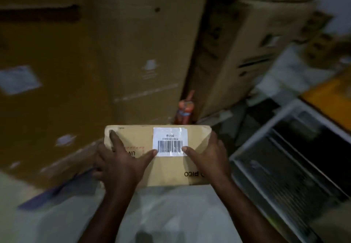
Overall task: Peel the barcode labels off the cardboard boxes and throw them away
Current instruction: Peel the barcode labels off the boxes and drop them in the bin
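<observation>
Our left hand [121,159] and right hand [207,157] clasp the small cardboard box [171,172] by its side edges at centre frame, thumbs touching the lower corners of its barcode label [170,141]. Tall cartons [142,43] stand behind, with a red-orange object [185,109] between them.

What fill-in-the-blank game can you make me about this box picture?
The barcode label is ____ in colour.
The small box is made of ____.
The left hand and right hand each touch the label with a ____.
Missing words: white, cardboard, thumb.
</observation>
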`<action>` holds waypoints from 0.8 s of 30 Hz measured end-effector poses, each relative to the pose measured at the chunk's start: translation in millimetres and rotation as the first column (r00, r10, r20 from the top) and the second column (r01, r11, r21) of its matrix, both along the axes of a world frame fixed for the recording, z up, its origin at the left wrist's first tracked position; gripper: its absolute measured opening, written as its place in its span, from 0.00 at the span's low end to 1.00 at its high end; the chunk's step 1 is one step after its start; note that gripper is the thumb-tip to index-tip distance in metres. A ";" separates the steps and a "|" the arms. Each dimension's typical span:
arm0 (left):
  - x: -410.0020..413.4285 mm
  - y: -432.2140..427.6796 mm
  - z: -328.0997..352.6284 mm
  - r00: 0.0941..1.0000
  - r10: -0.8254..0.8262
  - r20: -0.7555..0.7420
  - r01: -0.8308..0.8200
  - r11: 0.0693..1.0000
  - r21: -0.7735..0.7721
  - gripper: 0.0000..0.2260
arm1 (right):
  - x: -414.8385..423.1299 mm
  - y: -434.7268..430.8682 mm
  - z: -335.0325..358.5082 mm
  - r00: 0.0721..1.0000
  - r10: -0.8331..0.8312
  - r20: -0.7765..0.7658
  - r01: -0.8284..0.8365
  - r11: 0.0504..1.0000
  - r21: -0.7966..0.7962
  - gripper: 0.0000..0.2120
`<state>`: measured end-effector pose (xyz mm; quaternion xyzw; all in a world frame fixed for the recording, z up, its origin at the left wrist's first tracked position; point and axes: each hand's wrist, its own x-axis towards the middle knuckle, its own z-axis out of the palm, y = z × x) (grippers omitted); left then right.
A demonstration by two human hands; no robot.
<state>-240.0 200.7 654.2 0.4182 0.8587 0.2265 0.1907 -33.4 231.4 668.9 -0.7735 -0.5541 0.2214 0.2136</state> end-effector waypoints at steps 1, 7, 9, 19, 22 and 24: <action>34.1 11.4 14.1 0.997 -0.075 0.006 0.075 0.997 0.027 0.58 | 36.6 -5.5 16.5 0.997 -0.072 0.012 0.072 0.997 0.034 0.44; 223.1 42.9 100.7 0.886 -0.463 -0.022 0.456 0.862 0.220 0.55 | 216.4 -58.6 103.9 0.894 -0.448 0.027 0.427 0.867 0.258 0.46; 265.6 50.0 121.6 0.843 -0.536 -0.052 0.529 0.806 0.264 0.56 | 254.6 -71.9 124.9 0.850 -0.526 0.036 0.491 0.813 0.314 0.45; 400.1 129.4 174.3 0.649 -0.749 -0.136 0.729 0.560 0.394 0.52 | 361.3 -45.4 165.9 0.689 -0.724 -0.024 0.636 0.589 0.498 0.49; 430.4 169.7 186.4 0.587 -0.796 -0.151 0.771 0.493 0.403 0.51 | 381.0 -16.8 179.4 0.654 -0.756 -0.033 0.659 0.548 0.515 0.46; 449.6 196.3 196.6 0.548 -0.822 -0.157 0.793 0.451 0.409 0.51 | 394.9 3.2 187.3 0.617 -0.787 -0.020 0.682 0.522 0.512 0.44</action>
